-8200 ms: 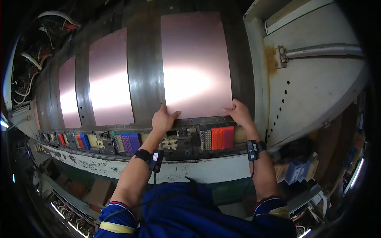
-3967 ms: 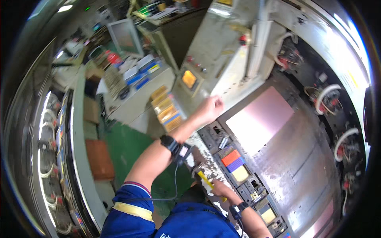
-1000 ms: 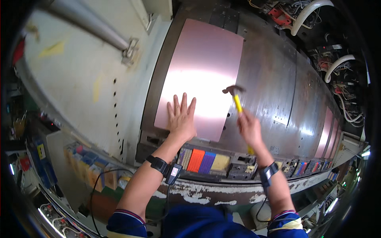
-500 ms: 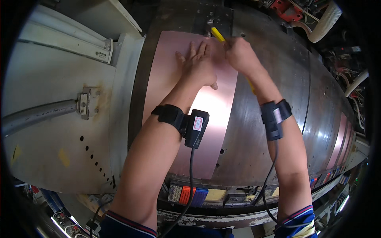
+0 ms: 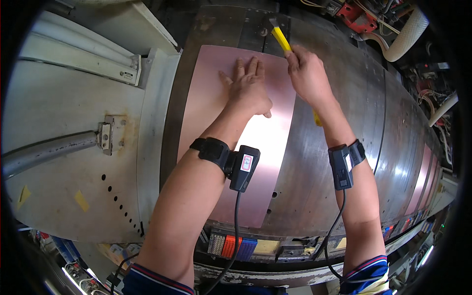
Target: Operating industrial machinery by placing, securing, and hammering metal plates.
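Note:
My left hand (image 5: 247,90) lies flat on a thin copper-coloured metal sheet (image 5: 204,103), its fingers spread toward the far edge. My right hand (image 5: 309,76) is closed around the yellow handle of a hammer (image 5: 280,38), just off the sheet's right edge. The hammer's small metal head points away from me, beyond the sheet's far right corner, and looks raised. The handle's other end shows beneath my right wrist. Each forearm carries a black strapped-on device with a cable.
The sheet rests on a dark steel machine bed (image 5: 339,123). A pale machine panel (image 5: 73,157) with a grey bar (image 5: 54,147) stands at left. Coloured blocks (image 5: 230,246) line the near edge. A white hose (image 5: 409,34) and red part lie far right; more coppery strips (image 5: 418,179) lie rightward.
The hammer and my right hand have swung slightly right, away from the sheet's far edge. My left hand stays flat on the sheet. The whole view has shifted a little.

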`<action>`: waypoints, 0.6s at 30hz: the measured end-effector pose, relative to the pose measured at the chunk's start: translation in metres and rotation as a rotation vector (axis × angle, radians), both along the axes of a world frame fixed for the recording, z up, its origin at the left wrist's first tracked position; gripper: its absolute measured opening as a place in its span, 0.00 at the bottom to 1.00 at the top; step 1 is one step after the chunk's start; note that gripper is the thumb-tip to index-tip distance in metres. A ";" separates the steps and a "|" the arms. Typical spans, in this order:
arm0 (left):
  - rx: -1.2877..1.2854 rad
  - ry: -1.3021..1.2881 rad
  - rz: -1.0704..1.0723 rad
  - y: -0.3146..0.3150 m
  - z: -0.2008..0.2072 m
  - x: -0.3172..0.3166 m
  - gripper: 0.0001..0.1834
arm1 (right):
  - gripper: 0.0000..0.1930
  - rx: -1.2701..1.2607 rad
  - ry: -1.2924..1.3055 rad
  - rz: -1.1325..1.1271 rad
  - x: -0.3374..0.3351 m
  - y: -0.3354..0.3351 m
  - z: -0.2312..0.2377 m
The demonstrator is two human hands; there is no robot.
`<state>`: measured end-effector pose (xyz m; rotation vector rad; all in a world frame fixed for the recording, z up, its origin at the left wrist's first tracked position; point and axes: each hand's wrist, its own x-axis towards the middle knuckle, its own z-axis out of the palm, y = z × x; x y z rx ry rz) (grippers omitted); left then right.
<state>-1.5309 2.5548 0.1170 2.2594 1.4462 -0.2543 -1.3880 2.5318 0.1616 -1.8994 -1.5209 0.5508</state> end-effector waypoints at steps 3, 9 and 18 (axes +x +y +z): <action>-0.012 -0.007 -0.012 0.000 0.005 0.004 0.71 | 0.12 -0.083 -0.090 0.054 0.001 -0.005 -0.029; -0.001 -0.044 -0.002 -0.002 -0.004 -0.005 0.71 | 0.12 -0.024 -0.024 0.043 -0.006 -0.006 -0.022; 0.318 -0.244 -0.135 -0.128 -0.028 -0.068 0.40 | 0.14 -0.132 0.345 -0.220 -0.005 -0.153 0.002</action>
